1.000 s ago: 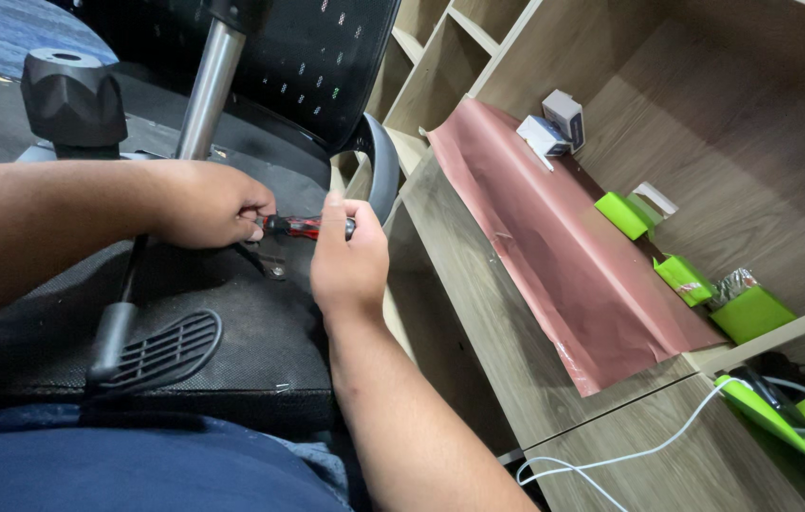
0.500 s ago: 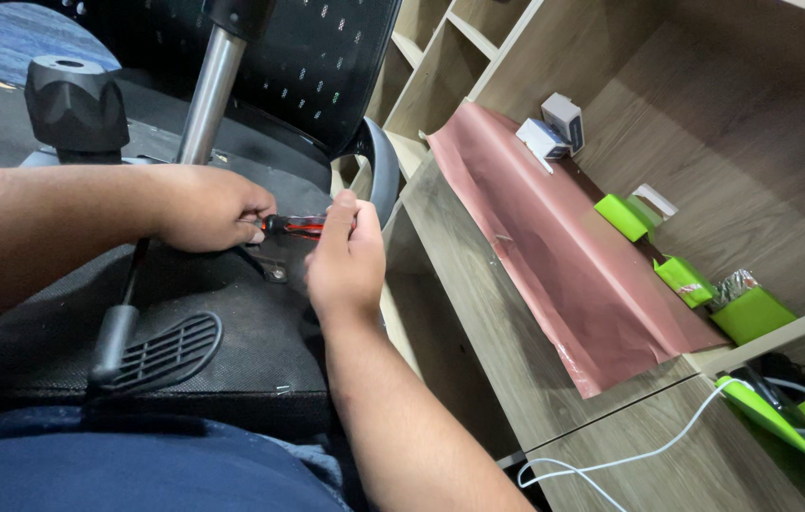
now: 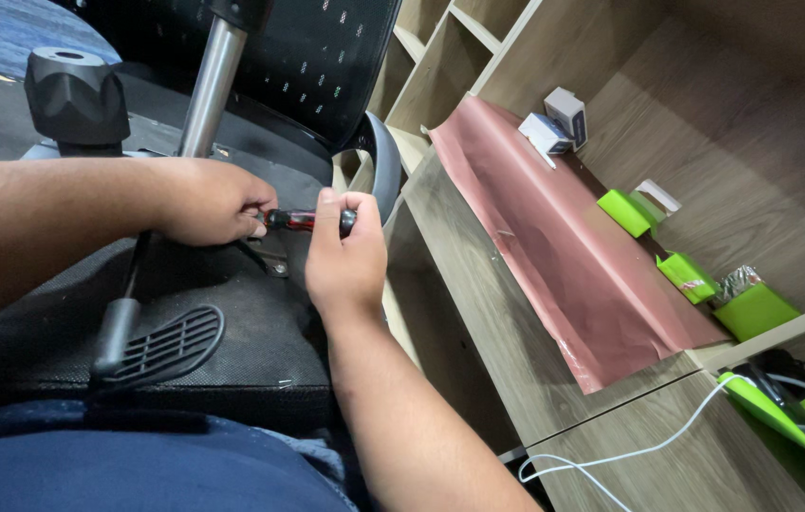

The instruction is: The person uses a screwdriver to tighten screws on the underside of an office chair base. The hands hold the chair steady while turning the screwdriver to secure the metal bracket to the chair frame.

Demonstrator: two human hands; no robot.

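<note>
two bare hands met over one dark chair seat [image 3: 231, 351]. nearest, at 6 o'clock, lay blue cloth [image 3: 118, 465] on the lap. one black lever paddle [image 3: 160, 343] sat at 8 o'clock. the right hand [image 3: 345, 256] had its fingers curled tight round one red and black screwdriver [image 3: 305, 220] in the middle. the left hand [image 3: 212, 201] pinched together at the screwdriver's tip end, at 9 o'clock from it. one shiny pole [image 3: 208, 90] and one black knob [image 3: 75, 95] stood at 11 o'clock. farther, at 2 o'clock, a wooden shelf [image 3: 478, 313] held one reddish sheet [image 3: 554, 246], two small white boxes [image 3: 554, 123] and three green boxes [image 3: 687, 275]. one white cord [image 3: 630, 450] hung at 4 o'clock.
</note>
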